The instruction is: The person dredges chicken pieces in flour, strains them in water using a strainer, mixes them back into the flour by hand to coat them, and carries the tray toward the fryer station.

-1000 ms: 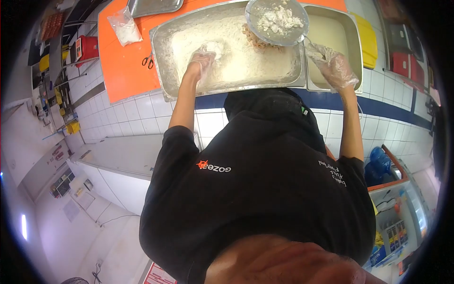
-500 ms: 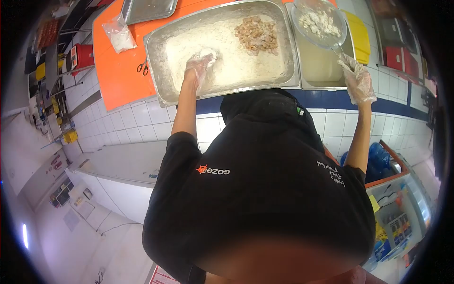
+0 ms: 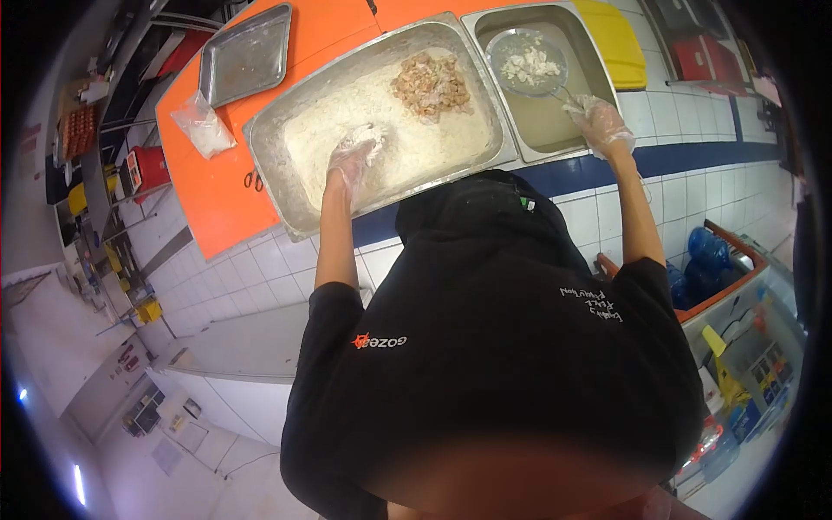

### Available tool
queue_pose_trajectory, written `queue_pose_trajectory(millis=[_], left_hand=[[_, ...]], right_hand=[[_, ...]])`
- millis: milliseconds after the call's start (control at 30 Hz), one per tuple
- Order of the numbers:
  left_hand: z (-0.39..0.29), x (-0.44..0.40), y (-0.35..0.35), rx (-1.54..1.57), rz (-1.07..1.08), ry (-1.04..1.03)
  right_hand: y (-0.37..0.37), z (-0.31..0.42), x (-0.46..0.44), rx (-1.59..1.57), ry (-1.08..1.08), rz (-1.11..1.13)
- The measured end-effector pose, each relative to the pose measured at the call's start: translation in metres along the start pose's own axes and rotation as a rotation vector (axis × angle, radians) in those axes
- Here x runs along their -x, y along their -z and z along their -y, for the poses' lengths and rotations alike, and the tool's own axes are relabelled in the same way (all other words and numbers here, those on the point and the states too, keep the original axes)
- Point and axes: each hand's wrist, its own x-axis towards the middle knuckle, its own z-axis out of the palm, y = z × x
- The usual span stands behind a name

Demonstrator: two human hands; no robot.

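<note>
My left hand (image 3: 349, 165), in a clear plastic glove, is in the flour (image 3: 303, 139) of a large metal tray (image 3: 290, 212). Its fingers are caked with white flour, and their closure is unclear. Small floured pieces of what looks like raw meat (image 3: 431, 87) lie heaped at the tray's far right. My right hand (image 3: 602, 126), also gloved, is closed on the handle of a round mesh strainer (image 3: 503, 76). Whitish, flour-coated pieces (image 3: 530, 65) rest in the strainer. It is over a second metal tray (image 3: 520, 147) of cloudy liquid (image 3: 550, 117); whether it touches the liquid is unclear.
Left of the flour tray, an orange tabletop (image 3: 195, 195) holds a plastic bag of white powder (image 3: 208, 134), scissors (image 3: 252, 180) and a shallow metal tray (image 3: 247, 56). A yellow lid-like object (image 3: 617, 48) borders the liquid tray. Blue water bottles (image 3: 709, 251) stand at lower right.
The view has turned and shifted. The right hand has brought the strainer nearer, from the far end to farther over the liquid tray. The left hand remains in the flour.
</note>
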Motion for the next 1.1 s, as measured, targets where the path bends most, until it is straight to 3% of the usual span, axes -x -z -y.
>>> queue_pose_trajectory(millis=[200, 300, 467, 533, 667, 733, 867, 933, 1100], left_hand=[[-0.008, 0.007, -0.009, 0.238, -0.012, 0.086], [0.006, 0.0, -0.01, 0.326, -0.002, 0.022], [-0.004, 0.013, -0.02, 0.402, -0.012, 0.009], [-0.001, 0.008, -0.018, 0.226, -0.026, 0.06], [0.007, 0.001, -0.011, 0.169, -0.115, 0.103], [0.034, -0.025, 0.008, 0.023, -0.248, 0.202], [0.063, -0.048, 0.025, -0.068, -0.231, 0.025], [0.038, -0.024, 0.01, -0.068, -0.079, -0.083], [0.002, 0.004, -0.009, -0.065, -0.07, 0.023]], right_hand=[[-0.01, -0.002, -0.009, -0.01, -0.073, 0.057], [0.0, 0.011, -0.004, -0.026, -0.063, 0.041], [-0.007, -0.008, 0.004, -0.06, 0.074, -0.038], [-0.008, -0.014, 0.009, -0.125, 0.089, -0.099], [0.005, -0.006, 0.016, -0.171, 0.065, -0.146], [0.018, 0.002, 0.02, -0.261, 0.009, -0.112], [0.033, 0.009, 0.023, -0.28, 0.08, -0.181], [0.056, 0.044, 0.03, -0.218, 0.132, -0.193], [0.064, 0.105, 0.029, -0.103, 0.236, -0.064]])
